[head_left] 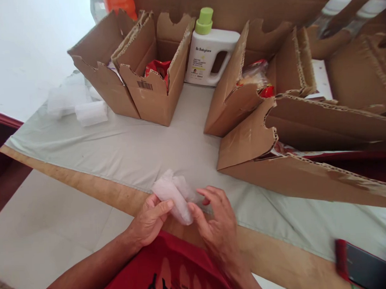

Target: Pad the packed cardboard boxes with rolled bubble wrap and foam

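Near the table's front edge, a small bundle of translucent white bubble wrap (175, 200) is held up at a tilt. My left hand (153, 218) grips its left side, thumb on top. My right hand (217, 213) is at its right side, with the thumb against the lower end and the curled fingers by a loose flap (186, 188) of the wrap. Whatever may be rolled inside is hidden. More pieces of bubble wrap (92, 113) lie at the table's left end.
Open cardboard boxes (151, 101) stand at the back left, one with a red packet (157, 69). A white detergent bottle (200, 59) with a green cap stands beside them. More boxes (244, 146) fill the right side. A phone (367, 264) lies at the lower right on the grey-green cloth (142, 146).
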